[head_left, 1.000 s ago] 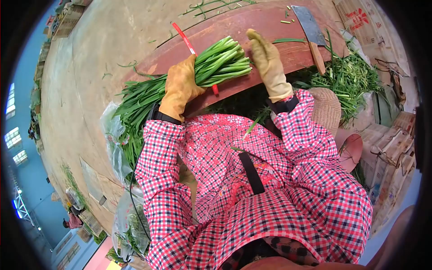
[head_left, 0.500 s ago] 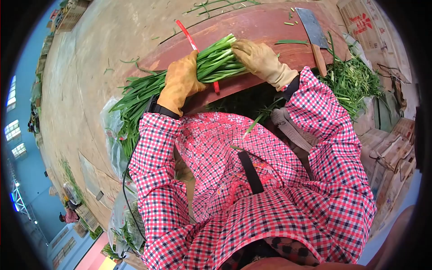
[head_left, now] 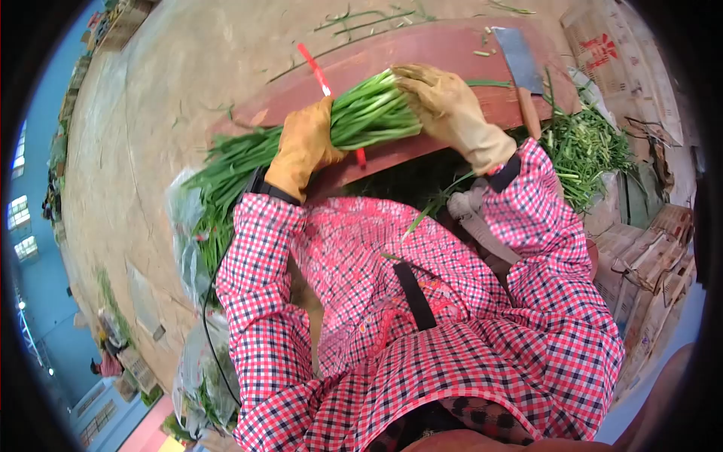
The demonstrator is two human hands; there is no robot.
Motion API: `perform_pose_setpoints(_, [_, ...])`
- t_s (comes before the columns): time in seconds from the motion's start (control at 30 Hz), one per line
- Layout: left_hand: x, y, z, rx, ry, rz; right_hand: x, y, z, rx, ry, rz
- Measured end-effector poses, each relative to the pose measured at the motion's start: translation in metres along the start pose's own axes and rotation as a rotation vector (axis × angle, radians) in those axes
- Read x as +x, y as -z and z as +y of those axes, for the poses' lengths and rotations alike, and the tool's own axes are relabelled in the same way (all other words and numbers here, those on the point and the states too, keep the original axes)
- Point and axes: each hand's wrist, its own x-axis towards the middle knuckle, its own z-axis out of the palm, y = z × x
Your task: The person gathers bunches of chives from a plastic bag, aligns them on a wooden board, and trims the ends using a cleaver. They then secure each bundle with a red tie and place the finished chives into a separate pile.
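A thick bunch of garlic chives [head_left: 373,113] lies slantwise above a reddish board, its pale stem ends toward the right and its leaves spreading left. My left hand [head_left: 305,143], in a tan work glove, is wrapped round the middle of the bunch. My right hand [head_left: 444,109], also gloved, lies against the stem ends with its fingers stretched out over them; the palm side is partly hidden. A red strip [head_left: 312,66] passes beneath the bunch and sticks out on both sides. Right of my right hand rests a cleaver [head_left: 518,60] with a wooden handle.
The reddish board [head_left: 422,47] spans the space before me. Cut green trimmings [head_left: 587,147] are heaped at its right end, near cardboard boxes [head_left: 640,264]. Plastic bags [head_left: 188,226] stand on the left. Loose stalks [head_left: 365,22] lie on the floor beyond the board.
My right hand has shifted from gripping at the stem ends to lying flatter across them. My left hand keeps its hold on the bunch. The view has shifted slightly.
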Motion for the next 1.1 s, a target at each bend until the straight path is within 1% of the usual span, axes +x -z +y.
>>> perform_pose_setpoints(0.03, [0.015, -0.009, 0.003, 0.020, -0.050, 0.039, 0.005, 0.023, -0.002, -0.083, -0.032, 0.084])
perform_pose_setpoints(0.07, [0.020, -0.012, 0.005, 0.038, -0.099, 0.081, 0.011, 0.022, -0.011, -0.070, -0.168, -0.009])
perform_pose_setpoints(0.1, [0.015, -0.004, 0.016, -0.048, -0.077, 0.105, 0.017, 0.009, -0.019, -0.208, -0.163, -0.085])
perform_pose_setpoints(0.13, [0.015, -0.001, 0.021, -0.117, -0.082, 0.111, 0.021, 0.002, -0.026, -0.357, -0.082, -0.252])
perform_pose_setpoints(0.17, [0.017, 0.000, 0.026, -0.097, -0.108, 0.131, 0.025, -0.008, -0.022, -0.309, -0.097, -0.186])
perform_pose_setpoints(0.2, [0.030, -0.004, 0.034, -0.137, -0.174, 0.156, 0.030, -0.018, -0.018, -0.258, -0.109, -0.119])
perform_pose_setpoints(0.23, [0.021, 0.002, 0.039, -0.103, -0.105, 0.136, 0.034, -0.027, -0.018, -0.207, -0.117, -0.051])
perform_pose_setpoints(0.27, [0.023, 0.009, 0.049, -0.120, -0.135, 0.139, 0.043, -0.033, -0.016, -0.164, -0.207, -0.259])
perform_pose_setpoints(0.3, [0.032, -0.001, 0.041, -0.112, -0.110, 0.138, 0.052, -0.036, -0.008, -0.114, -0.303, -0.462])
perform_pose_setpoints(0.37, [0.036, -0.007, 0.029, 0.039, -0.119, 0.030, 0.078, -0.032, -0.006, -0.026, -0.405, -0.689])
perform_pose_setpoints(0.4, [0.037, -0.011, 0.030, 0.008, -0.175, 0.086, 0.082, -0.057, 0.010, -0.014, -0.326, -0.813])
perform_pose_setpoints(0.43, [0.038, -0.015, 0.029, -0.023, -0.231, 0.141, 0.084, -0.029, 0.001, 0.028, -0.355, -0.775])
perform_pose_setpoints(0.5, [0.037, -0.020, 0.036, -0.058, -0.277, 0.236, 0.075, -0.031, -0.001, 0.167, -0.395, -0.685])
perform_pose_setpoints(0.57, [0.035, -0.023, 0.048, -0.067, -0.288, 0.311, 0.066, -0.028, -0.002, 0.203, -0.403, -0.652])
perform_pose_setpoints(0.6, [0.034, -0.019, 0.045, 0.100, -0.360, 0.289, 0.063, -0.027, -0.003, 0.221, -0.407, -0.635])
perform_pose_setpoints(0.7, [0.034, 0.000, 0.055, -0.079, -0.269, 0.230, 0.078, -0.016, -0.011, 0.077, -0.441, -0.648])
perform_pose_setpoints(0.8, [0.040, 0.001, 0.032, -0.218, -0.216, 0.086, 0.056, -0.020, 0.003, -0.004, -0.162, -0.363])
perform_pose_setpoints(0.83, [0.046, 0.006, 0.034, -0.254, -0.180, 0.055, 0.056, 0.003, 0.004, 0.026, -0.138, -0.466])
perform_pose_setpoints(0.9, [0.039, 0.033, 0.060, -0.283, -0.010, 0.012, 0.039, 0.023, 0.004, -0.109, 0.017, -0.538])
perform_pose_setpoints(0.93, [0.037, 0.025, 0.051, -0.279, 0.046, -0.020, 0.032, 0.032, -0.008, -0.236, 0.046, -0.555])
perform_pose_setpoints(1.03, [0.030, 0.024, 0.051, -0.133, 0.045, -0.028, 0.007, -0.010, 0.014, -0.349, 0.227, -0.271])
perform_pose_setpoints(1.07, [0.034, 0.017, 0.053, -0.104, 0.020, 0.015, 0.009, -0.011, 0.033, -0.235, 0.291, -0.276])
perform_pose_setpoints(1.1, [0.047, 0.007, 0.059, -0.076, -0.004, 0.057, -0.002, -0.008, 0.051, -0.261, 0.294, -0.284])
